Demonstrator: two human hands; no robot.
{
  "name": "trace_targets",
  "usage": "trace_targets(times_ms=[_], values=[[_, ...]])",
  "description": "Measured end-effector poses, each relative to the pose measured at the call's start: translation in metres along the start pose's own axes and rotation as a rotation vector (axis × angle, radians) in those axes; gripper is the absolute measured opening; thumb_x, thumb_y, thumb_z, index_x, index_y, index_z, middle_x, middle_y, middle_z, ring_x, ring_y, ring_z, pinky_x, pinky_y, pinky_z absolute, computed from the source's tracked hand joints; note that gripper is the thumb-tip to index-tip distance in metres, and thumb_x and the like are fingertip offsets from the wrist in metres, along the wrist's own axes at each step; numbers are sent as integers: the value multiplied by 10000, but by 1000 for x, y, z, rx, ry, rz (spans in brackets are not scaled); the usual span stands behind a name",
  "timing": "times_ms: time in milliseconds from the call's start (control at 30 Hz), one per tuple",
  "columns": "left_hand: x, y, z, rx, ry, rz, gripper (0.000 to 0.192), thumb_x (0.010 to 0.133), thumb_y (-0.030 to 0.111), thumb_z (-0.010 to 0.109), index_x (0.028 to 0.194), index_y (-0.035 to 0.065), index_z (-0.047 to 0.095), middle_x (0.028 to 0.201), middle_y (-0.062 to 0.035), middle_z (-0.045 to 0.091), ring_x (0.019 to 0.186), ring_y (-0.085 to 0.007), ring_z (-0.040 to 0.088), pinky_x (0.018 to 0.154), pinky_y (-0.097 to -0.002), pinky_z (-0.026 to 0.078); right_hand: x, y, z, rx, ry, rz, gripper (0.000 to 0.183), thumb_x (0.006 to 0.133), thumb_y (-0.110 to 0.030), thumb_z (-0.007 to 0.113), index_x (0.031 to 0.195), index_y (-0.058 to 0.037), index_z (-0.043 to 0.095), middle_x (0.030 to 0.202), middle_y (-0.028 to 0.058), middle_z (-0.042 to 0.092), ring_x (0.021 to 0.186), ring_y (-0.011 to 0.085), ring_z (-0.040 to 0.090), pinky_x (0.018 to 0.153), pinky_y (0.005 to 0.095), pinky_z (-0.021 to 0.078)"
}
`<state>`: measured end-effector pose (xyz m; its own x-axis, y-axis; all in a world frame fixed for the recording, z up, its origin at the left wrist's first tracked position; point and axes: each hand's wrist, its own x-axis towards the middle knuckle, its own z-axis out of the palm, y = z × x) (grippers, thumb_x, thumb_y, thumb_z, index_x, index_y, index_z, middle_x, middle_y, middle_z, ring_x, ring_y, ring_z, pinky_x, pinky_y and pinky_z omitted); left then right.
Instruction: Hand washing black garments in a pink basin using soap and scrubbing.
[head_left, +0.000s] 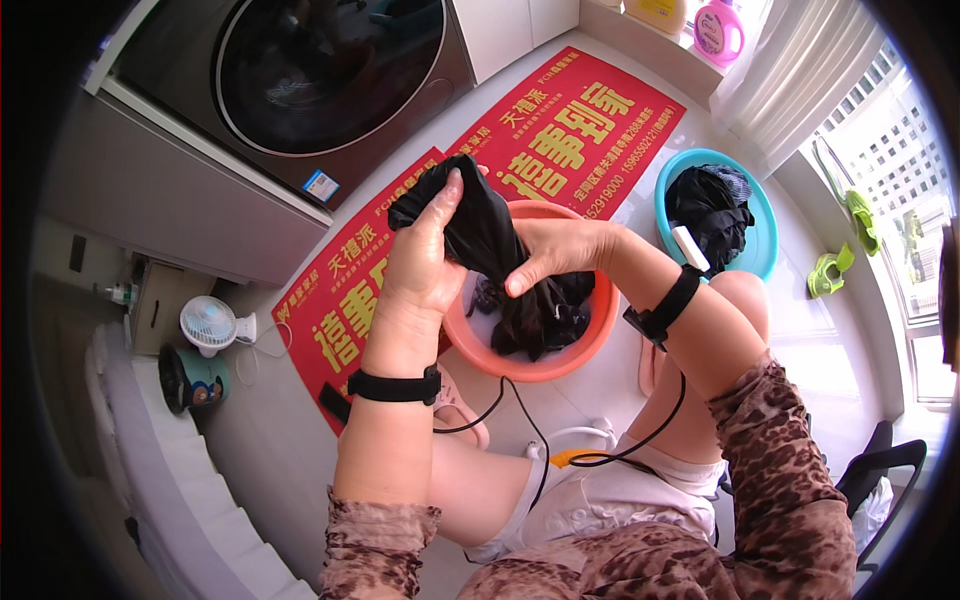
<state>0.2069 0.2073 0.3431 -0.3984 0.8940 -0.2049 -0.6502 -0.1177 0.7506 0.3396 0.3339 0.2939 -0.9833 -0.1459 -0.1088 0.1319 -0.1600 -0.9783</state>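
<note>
A wet black garment (484, 217) hangs between my hands above an orange plastic basin (540, 367). My left hand (427, 255) grips its bunched upper end, thumb laid over the cloth. Lower down, my right hand (559, 247) is closed around the narrowed middle of the same garment. The cloth's lower end spreads into the basin, among other dark clothes (574, 315) in cloudy water. Where the garment ends and the other clothes begin is hard to make out. Black straps circle both of my forearms.
A turquoise basin (771, 225) of dark clothes stands to the right. Red printed mats (555, 127) bearing writing cover the floor before a front-loading washing machine (330, 75). A small fan (208, 324) is at left. Black cables (517, 382) loop across my lap. Green sandals (829, 274) lie near the window.
</note>
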Motion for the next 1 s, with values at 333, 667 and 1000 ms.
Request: trace_targets(times_ms=[333,667,1000], values=[[-3,20,4,-287,17,86,284,954,216,615,1176,38,614,1011,-71,681,935,-173,662,910,-352,540,10,37,15,-131,429,169,253,916,-261,651,987,-18,660,860,53,639,749,169,620,743,292,514],[0,10,-9,-285,-10,-64,294,1001,238,522,1210,41,585,1108,-97,681,978,-181,677,850,-326,572,-32,-105,62,260,706,-184,104,900,-119,579,855,-27,564,594,32,489,508,122,471,566,309,461],[-10,19,-2,-60,-262,-82,875,819,699,573,1336,5,446,1254,-252,568,1116,-302,618,930,-349,540,-49,-191,82,-5,586,-388,199,928,-180,436,877,-17,539,500,-22,369,467,81,313,556,255,366]])
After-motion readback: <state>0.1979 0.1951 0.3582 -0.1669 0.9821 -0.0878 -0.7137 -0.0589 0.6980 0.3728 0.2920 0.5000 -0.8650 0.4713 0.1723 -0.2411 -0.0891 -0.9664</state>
